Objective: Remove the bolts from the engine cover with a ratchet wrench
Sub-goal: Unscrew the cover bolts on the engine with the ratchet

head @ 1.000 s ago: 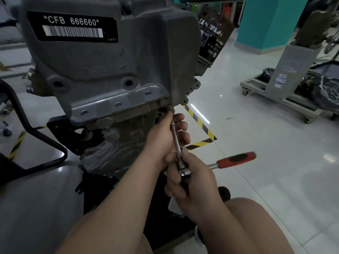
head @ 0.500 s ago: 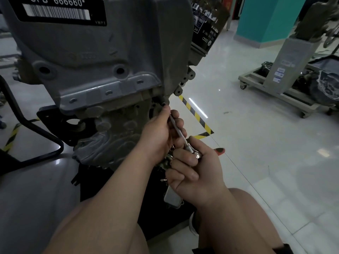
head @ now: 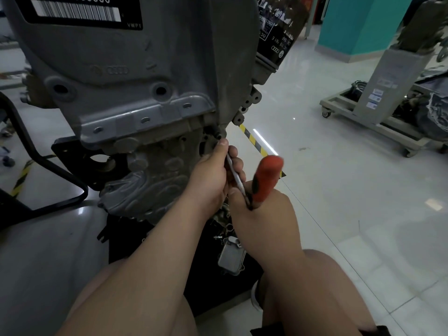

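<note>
A grey cast engine cover with a barcode label fills the upper left. At its lower right corner sits a dark bolt. A ratchet wrench with a red and black handle carries a thin steel extension bar that slants up toward that bolt. My left hand pinches the extension bar just below the bolt. My right hand grips the ratchet at its head, and the handle sticks up and away, blurred. The ratchet head is hidden in my fist.
A black oil filter hangs at the cover's right side. Small metal parts lie on the black stand base below. A black stand tube curves at left. A wheeled cart with engine parts stands far right; a teal wall beyond.
The ratchet handle has swung from pointing right, through a position hidden behind my right hand, to pointing up and away. My left hand stayed on the extension bar. The view has moved closer.
</note>
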`<state>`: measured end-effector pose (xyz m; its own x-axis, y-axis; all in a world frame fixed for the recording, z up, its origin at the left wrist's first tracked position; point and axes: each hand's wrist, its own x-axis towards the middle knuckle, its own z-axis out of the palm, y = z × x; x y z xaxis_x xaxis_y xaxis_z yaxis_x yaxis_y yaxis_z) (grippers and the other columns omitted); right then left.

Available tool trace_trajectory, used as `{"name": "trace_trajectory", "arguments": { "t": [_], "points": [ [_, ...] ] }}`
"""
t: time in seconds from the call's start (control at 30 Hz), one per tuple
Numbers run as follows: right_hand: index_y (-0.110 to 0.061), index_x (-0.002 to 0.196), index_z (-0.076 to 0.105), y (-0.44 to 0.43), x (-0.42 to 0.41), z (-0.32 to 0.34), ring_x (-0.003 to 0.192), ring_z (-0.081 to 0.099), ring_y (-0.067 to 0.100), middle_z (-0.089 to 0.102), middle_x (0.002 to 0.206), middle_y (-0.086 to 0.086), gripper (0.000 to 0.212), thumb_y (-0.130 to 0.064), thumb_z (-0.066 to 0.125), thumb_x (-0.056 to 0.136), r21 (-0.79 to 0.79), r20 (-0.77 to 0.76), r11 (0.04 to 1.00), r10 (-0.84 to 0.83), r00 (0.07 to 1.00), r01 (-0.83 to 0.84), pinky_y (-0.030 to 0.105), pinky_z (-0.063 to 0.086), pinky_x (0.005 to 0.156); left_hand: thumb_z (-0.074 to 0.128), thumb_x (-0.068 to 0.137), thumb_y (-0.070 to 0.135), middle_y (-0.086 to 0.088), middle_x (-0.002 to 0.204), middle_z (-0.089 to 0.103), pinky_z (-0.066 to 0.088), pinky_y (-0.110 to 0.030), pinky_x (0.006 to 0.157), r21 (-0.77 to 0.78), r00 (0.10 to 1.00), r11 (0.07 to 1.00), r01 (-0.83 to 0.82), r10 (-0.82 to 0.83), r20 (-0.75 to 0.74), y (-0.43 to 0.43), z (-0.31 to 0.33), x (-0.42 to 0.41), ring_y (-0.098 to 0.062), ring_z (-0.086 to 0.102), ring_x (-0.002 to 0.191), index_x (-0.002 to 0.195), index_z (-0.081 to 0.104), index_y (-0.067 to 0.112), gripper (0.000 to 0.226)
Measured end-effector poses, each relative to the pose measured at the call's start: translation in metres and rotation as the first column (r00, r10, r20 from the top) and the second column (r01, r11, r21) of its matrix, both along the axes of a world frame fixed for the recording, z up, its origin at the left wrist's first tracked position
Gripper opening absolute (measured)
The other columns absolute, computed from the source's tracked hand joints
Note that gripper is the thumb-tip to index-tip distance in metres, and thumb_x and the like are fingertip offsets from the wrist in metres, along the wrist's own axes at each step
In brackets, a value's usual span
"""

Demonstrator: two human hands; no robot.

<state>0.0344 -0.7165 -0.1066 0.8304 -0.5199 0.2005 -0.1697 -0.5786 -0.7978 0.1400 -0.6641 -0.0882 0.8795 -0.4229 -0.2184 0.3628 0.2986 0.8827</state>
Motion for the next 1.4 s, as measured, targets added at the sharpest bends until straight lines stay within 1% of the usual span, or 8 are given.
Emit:
{"name": "trace_trajectory", "arguments": {
  "t": [0.13,0.2,0.27,0.37,0.63,1.1,1.27,1.4],
  "points": [
    [-0.01,0.069,0.061,0.0,0.003,0.006,0.038,0.04,0.009,0.045,0.045,-0.005,0.026,-0.026,0.055,0.089,0.437,0.126,0.899,-0.019,0.992,-0.038,0.02,0.031,0.04,0.041,0.102,0.036,0.002,0.052,0.055,0.046,-0.02,0.045,0.009,0.999,0.999,0.041,-0.041,0.026,0.002,0.001,0.0,-0.015,0.052,0.045,0.068,0.059,0.017,0.043],
    [-0.005,0.067,0.065,0.0,0.003,0.009,0.034,0.031,0.014,0.038,0.042,0.003,0.033,-0.019,0.051,0.093,0.763,0.144,0.639,-0.024,0.989,-0.096,0.021,0.03,0.039,0.041,0.102,0.038,0.002,0.054,0.055,0.045,-0.019,0.044,0.008,0.997,0.998,0.07,-0.07,0.021,0.004,0.0,0.0,-0.014,0.053,0.046,0.077,0.058,0.014,0.038],
    [-0.007,0.069,0.068,-0.002,0.003,0.01,0.03,0.024,0.013,0.034,0.04,0.001,0.036,-0.023,0.047,0.093,0.949,0.195,0.253,0.008,0.981,-0.191,0.022,0.031,0.04,0.039,0.102,0.038,0.001,0.056,0.056,0.045,-0.02,0.045,-0.025,0.994,0.994,0.107,-0.106,0.017,0.005,0.0,-0.001,-0.015,0.054,0.047,0.083,0.06,0.012,0.038],
    [-0.007,0.072,0.068,-0.006,0.004,0.012,0.027,0.022,0.009,0.032,0.038,-0.004,0.034,-0.032,0.048,0.083,0.946,0.281,-0.177,0.033,0.959,-0.271,0.02,0.03,0.038,0.035,0.103,0.035,0.0,0.059,0.058,0.049,-0.022,0.05,-0.065,0.988,0.986,0.153,-0.152,0.014,0.005,0.001,-0.004,-0.017,0.056,0.049,0.089,0.059,0.01,0.038],
    [-0.001,0.087,0.065,-0.002,0.003,0.003,0.034,0.02,0.008,0.043,0.04,-0.001,0.042,-0.037,0.046,0.092,0.613,0.454,-0.717,-0.025,0.891,-0.332,0.023,0.032,0.042,0.038,0.102,0.033,-0.003,0.06,0.061,0.052,-0.026,0.056,-0.043,0.987,0.986,0.161,-0.162,-0.001,0.005,-0.004,-0.018,-0.018,0.06,0.052,0.079,0.061,0.011,0.039],
    [-0.01,0.071,0.065,-0.008,0.003,0.01,0.024,0.027,0.007,0.035,0.036,-0.006,0.032,-0.037,0.053,0.082,0.906,0.314,-0.313,0.051,0.948,-0.284,0.018,0.026,0.037,0.038,0.103,0.035,0.001,0.058,0.059,0.051,-0.023,0.053,0.0,0.99,0.993,0.116,-0.116,0.084,0.004,-0.006,-0.022,-0.013,0.056,0.051,0.07,0.058,0.018,0.042],
    [-0.013,0.065,0.064,-0.007,0.003,0.009,0.028,0.024,0.012,0.034,0.04,0.002,0.04,-0.033,0.047,0.095,0.963,0.205,0.174,0.006,0.979,-0.203,0.02,0.029,0.038,0.036,0.103,0.035,0.004,0.054,0.056,0.045,-0.019,0.048,0.038,0.99,0.993,0.108,-0.111,0.083,0.003,-0.005,-0.022,-0.01,0.044,0.045,0.075,0.054,0.017,0.037],
    [-0.02,0.057,0.063,-0.004,0.0,0.011,0.035,0.035,0.013,0.042,0.043,0.003,0.038,-0.034,0.056,0.091,0.752,0.113,0.658,-0.072,0.991,-0.038,0.022,0.032,0.038,0.036,0.103,0.034,0.005,0.055,0.057,0.04,-0.014,0.043,0.081,0.99,0.992,0.095,-0.102,0.095,0.004,-0.005,-0.021,-0.008,0.051,0.043,0.073,0.053,0.018,0.038]
  ]
}}
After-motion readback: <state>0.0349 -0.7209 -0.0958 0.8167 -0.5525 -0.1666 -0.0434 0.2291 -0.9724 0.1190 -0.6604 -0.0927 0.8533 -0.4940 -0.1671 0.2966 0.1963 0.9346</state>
